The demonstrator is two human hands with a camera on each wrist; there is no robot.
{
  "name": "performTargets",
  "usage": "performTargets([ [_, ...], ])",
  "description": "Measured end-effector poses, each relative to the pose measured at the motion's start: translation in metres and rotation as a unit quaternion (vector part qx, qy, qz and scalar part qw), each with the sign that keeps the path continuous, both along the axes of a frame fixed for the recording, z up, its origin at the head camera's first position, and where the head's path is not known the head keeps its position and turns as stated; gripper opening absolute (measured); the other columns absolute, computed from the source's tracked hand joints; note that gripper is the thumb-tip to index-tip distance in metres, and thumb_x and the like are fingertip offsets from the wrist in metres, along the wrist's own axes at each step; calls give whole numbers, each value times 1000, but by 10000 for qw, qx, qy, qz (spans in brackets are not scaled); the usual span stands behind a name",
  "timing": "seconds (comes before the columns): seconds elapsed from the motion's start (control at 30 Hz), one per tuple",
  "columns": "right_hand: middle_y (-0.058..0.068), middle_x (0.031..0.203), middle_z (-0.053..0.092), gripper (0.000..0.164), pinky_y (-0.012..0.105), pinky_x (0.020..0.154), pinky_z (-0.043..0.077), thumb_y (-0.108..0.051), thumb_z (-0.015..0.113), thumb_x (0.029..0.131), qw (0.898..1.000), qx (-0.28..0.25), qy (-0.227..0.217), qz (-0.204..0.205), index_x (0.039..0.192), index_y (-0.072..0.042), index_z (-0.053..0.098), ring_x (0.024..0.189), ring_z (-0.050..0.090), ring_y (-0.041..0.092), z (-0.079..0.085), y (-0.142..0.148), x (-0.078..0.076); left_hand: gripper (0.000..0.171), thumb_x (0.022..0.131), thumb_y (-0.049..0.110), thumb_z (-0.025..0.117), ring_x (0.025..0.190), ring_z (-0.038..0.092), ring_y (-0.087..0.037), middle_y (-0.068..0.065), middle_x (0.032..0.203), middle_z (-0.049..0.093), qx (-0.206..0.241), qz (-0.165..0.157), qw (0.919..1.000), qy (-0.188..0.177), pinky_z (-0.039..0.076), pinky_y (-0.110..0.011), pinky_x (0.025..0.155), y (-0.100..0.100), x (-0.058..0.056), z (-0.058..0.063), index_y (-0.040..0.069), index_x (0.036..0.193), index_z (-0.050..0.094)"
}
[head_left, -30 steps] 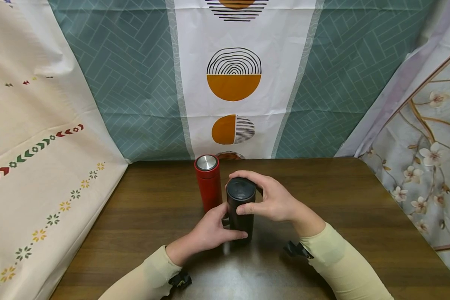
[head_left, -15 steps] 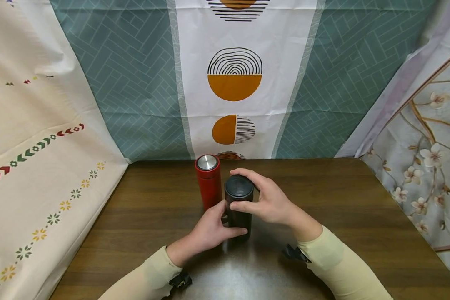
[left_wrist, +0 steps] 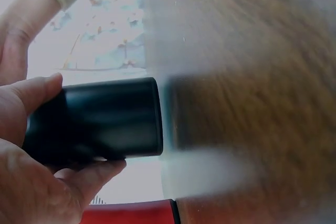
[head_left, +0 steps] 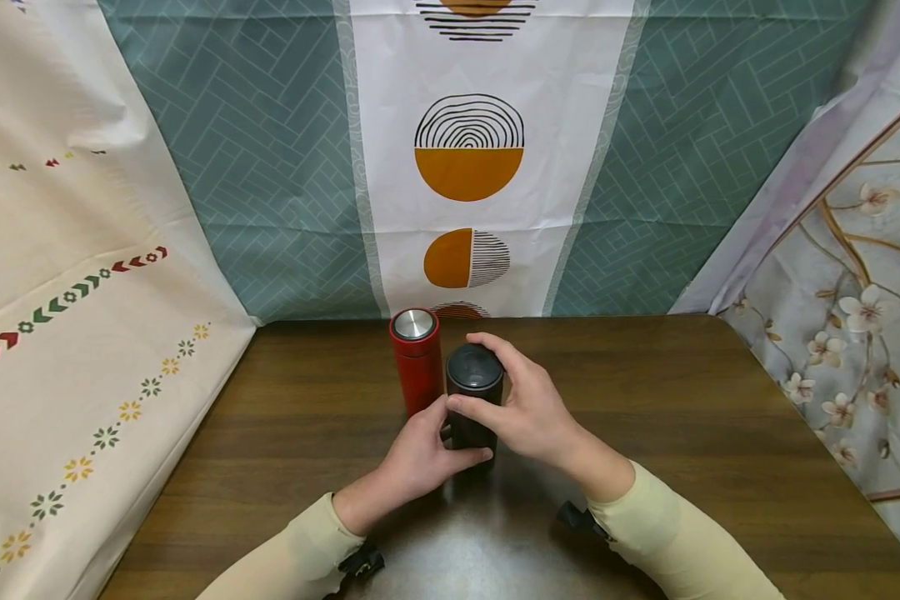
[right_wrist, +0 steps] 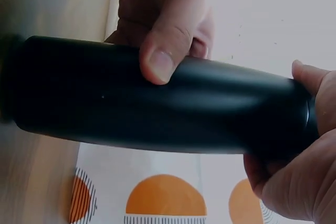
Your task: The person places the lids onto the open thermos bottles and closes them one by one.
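A black vacuum flask (head_left: 474, 368) stands roughly upright in front of the person, its dark lid on top. My left hand (head_left: 412, 458) grips the body from the left, the thumb across the near side. Around the top, just below the lid, my right hand (head_left: 536, 417) holds it with thumb and fingers on opposite sides. In the left wrist view the base of the black flask (left_wrist: 110, 121) is close over the table. A red vacuum flask (head_left: 418, 371) with a silver-topped lid stands just behind and left of the black one, its lower part hidden by my left hand.
The brown wooden table (head_left: 645, 392) extends to both sides of the hands. Behind it hangs a teal and white patterned cloth (head_left: 292, 167). An embroidered cream cloth (head_left: 82, 392) borders the left side, and a floral cloth (head_left: 862, 367) the right.
The black flask has shifted slightly left and away from the person, closer to the red one. My right hand has moved left with it and turned at its top; the left keeps its grip.
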State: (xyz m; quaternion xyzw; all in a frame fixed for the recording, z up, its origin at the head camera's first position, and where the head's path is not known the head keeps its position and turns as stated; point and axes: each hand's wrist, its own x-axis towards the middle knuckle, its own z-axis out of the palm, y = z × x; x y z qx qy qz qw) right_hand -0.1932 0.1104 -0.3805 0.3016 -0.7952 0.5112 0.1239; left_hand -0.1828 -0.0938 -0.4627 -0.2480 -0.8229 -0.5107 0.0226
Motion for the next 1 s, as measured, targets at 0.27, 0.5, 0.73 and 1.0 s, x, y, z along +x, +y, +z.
performTargets([
  [0.27,0,145,70,82,56,113,51,-27,99,88,9992,255,-278,103,159,-20,58,131,67,22,2,8,-8,74,89,24,97,120,74,-14,7,136,74,-143,-200,9993,-280,61,-46,106,-1,-1,-1,20,153,60],
  [0.5,-4,147,69,79,54,116,48,-18,95,90,9903,238,-554,1252,159,-24,58,134,66,21,5,27,-21,68,86,21,98,119,72,-12,9,132,74,-223,-634,9975,-235,60,-41,105,-6,-4,2,21,145,64],
  [0.73,12,144,72,78,44,118,47,-5,89,93,9526,-177,-677,2959,162,-13,53,134,67,34,6,38,-31,60,85,24,99,114,72,-11,11,123,77,-238,-1316,9897,-505,59,-40,103,-11,-2,7,18,137,70],
  [1.0,25,149,66,81,52,114,53,-9,84,97,9000,-446,-1014,4216,165,3,42,135,64,44,3,41,-36,61,86,21,98,116,73,-11,10,126,77,-173,-2062,9757,-720,58,-41,106,-13,-2,7,20,140,69],
])
